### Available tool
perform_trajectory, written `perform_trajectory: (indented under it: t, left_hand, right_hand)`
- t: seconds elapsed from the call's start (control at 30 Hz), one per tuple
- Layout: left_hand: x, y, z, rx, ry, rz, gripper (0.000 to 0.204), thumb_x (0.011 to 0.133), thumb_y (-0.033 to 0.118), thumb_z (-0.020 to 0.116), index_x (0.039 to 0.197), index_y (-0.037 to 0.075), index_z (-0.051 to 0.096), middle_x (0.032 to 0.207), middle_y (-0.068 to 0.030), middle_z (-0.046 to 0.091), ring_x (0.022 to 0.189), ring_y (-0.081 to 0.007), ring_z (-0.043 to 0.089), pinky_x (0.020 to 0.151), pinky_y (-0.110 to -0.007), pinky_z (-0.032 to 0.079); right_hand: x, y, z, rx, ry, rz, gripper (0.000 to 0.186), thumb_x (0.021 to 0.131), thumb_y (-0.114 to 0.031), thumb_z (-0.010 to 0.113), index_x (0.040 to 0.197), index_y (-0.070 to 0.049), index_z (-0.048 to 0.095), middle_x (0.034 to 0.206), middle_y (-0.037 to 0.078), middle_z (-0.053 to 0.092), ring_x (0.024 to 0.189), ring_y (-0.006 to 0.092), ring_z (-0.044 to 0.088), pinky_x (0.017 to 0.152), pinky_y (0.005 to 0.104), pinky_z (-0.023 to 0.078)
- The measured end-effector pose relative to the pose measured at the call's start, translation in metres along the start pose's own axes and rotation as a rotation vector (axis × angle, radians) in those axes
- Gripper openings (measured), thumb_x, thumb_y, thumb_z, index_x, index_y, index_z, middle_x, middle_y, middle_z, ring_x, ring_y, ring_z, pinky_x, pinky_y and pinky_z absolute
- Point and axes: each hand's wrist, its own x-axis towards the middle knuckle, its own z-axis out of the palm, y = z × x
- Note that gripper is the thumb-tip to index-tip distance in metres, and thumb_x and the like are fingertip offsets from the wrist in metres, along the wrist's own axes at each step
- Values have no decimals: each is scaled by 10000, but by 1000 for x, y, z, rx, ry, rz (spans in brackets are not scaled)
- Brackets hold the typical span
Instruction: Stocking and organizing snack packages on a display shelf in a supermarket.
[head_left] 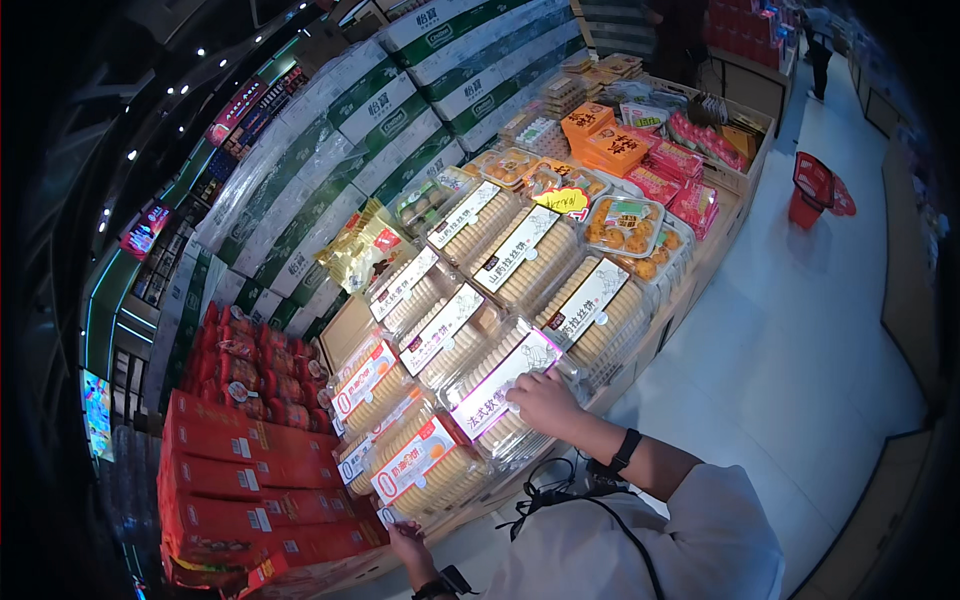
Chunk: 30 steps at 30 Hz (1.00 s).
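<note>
My right hand [540, 400] is closed on a clear pack of pale round pastries [500, 390] with a purple-edged white label, fingers bent over its top. My left hand [405, 540], low at the bottom edge of the display, has bent fingers at the lower corner of a pastry pack with a red-and-white label [430, 465]; what exactly they hold is unclear. More packs with white labels [515, 255] lie in sloping rows beyond my hands, beside trays of round golden snacks [615, 225].
Red gift boxes [230, 460] fill the left side, below red netted packs. Wrapped green-and-white cartons [380, 110] are stacked behind. Orange and pink packs [615, 150] sit farther along the wooden display's rim [690, 280]. A red basket [805, 205] stands in the aisle; a person [820, 50] is beyond.
</note>
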Motion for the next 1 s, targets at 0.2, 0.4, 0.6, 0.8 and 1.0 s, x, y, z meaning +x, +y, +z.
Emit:
perform_trajectory:
  t: [0.2,0.4,0.6,0.8,1.0]
  left_hand:
    - [3,-26,-48,72,1,8,251,959,347,485,831,132,508,698,-2,567,631,-126,550,554,-264,397]
    - [-16,-140,-175,739,-159,-209,206,904,266,592,850,67,581,790,-54,647,750,-149,615,614,-298,483]
    - [-60,-200,-225,1031,-514,-393,183,891,218,577,788,67,562,719,-51,614,637,-144,569,523,-289,436]
    - [-56,-243,-258,965,-637,-548,185,878,169,562,725,67,543,649,-48,581,524,-139,523,432,-280,389]
    - [17,-283,-235,488,-557,-961,212,853,136,567,655,67,531,579,-42,554,434,-128,491,359,-277,351]
  right_hand:
    - [-18,16,-46,481,198,169,228,754,-71,617,973,-121,656,964,37,590,889,196,575,806,345,422]
    - [-57,78,-87,1468,742,538,262,835,-29,513,1086,-91,558,1019,36,579,880,155,557,766,274,438]
    - [-149,87,-131,1737,1073,588,238,860,-106,471,1092,-128,523,1052,16,562,928,151,549,741,281,437]
    - [-259,77,-83,1529,1160,918,183,852,-158,474,1025,-157,533,967,-7,549,826,147,523,624,289,415]
    - [-468,92,-14,1081,1198,1399,133,817,-195,486,924,-152,554,734,11,499,570,147,464,444,280,346]
